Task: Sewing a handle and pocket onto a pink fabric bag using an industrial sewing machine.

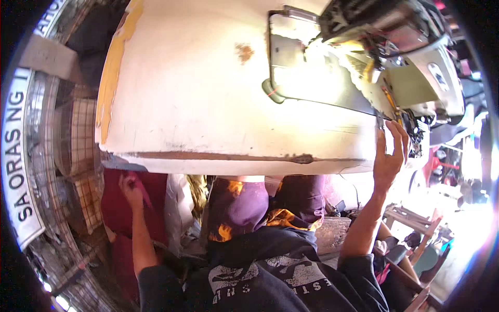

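Observation:
My left hand is below the left front edge of a worn white sewing table. Its fingers are closed on a pink strip of cloth, beside a dark red cloth that hangs there. At the table's right front side my right hand reaches up, fingers bent round a narrow grey metal piece whose kind I cannot make out. Beyond that hand stands a sewing machine, its bed glaring under a bright lamp. Glare hides the needle area.
A yellow and black slim tool lies beside the machine. To the left are a lettered white sign and checked cloth-covered bundles. Wooden stools and another person's arm are at the lower right.

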A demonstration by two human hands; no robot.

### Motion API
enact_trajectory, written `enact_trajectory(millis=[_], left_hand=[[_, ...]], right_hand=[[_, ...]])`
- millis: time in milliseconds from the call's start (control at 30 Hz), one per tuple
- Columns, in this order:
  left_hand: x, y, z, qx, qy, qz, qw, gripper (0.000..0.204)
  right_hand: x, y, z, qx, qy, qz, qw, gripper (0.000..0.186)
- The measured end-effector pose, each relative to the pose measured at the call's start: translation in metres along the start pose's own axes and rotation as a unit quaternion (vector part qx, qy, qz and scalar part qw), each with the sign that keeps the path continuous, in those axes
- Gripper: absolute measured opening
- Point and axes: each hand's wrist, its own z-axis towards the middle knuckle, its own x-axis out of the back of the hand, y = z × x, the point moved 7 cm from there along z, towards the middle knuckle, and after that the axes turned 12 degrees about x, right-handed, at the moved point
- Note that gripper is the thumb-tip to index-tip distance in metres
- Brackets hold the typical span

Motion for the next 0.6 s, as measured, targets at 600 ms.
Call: enact_trajectory(millis=[600], left_hand=[[0.039,0.518,-0.078,-0.375,-0.083,0.008,0.923,0.021]], right_hand=[[-0.024,-0.109,-0.024,-0.128,-0.146,0.561,0.804,0.036]])
